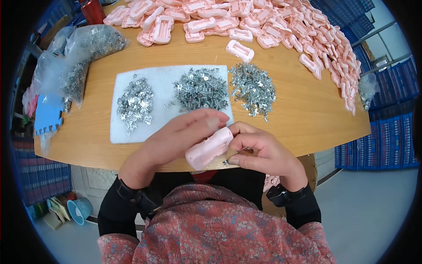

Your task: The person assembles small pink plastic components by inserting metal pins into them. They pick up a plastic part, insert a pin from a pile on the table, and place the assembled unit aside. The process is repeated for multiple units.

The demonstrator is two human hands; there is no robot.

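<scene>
A pink plastic shell (209, 148) is held tilted over the table's near edge. My left hand (187, 127) curves along its far left side, fingers close together around it. At the shell's right end is my right hand (259, 152), thumb and fingers pinched together. A small metal clip (226, 162) sticks out from those fingertips. Beyond my hands, a white foam sheet (165, 79) bears a left heap of small silvery metal clips (135, 103) and a denser heap of metal pieces (200, 90). A third metal heap (252, 88) lies on the wood just right of the sheet.
Pink shells (263, 22) are piled along the table's far and right edges, with one loose shell (240, 51) nearer. Clear plastic bags of metal parts (94, 42) lie at left, beside a blue foam piece (47, 113). Blue drawer racks (380, 141) stand at right.
</scene>
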